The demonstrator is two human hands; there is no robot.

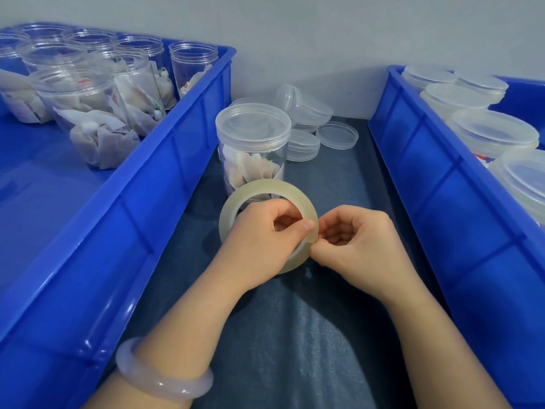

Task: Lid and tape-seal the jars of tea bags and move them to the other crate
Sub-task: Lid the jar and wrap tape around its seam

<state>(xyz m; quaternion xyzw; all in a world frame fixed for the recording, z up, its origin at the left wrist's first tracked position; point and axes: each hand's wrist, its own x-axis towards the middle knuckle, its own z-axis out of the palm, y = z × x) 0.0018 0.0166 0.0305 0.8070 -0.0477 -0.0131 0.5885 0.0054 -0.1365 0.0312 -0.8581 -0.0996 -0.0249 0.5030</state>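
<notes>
A clear jar of tea bags with its lid on stands on the dark cloth between two blue crates. Just in front of it my left hand grips a roll of clear tape, fingers through its core and thumb on the rim. My right hand pinches at the tape's edge on the right side of the roll. The left crate holds several open jars of tea bags. The right crate holds several lidded jars.
Loose clear lids lie in a pile behind the jar near the grey wall. The dark cloth runs as a narrow lane between the crates toward me. A pale bangle sits on my left wrist.
</notes>
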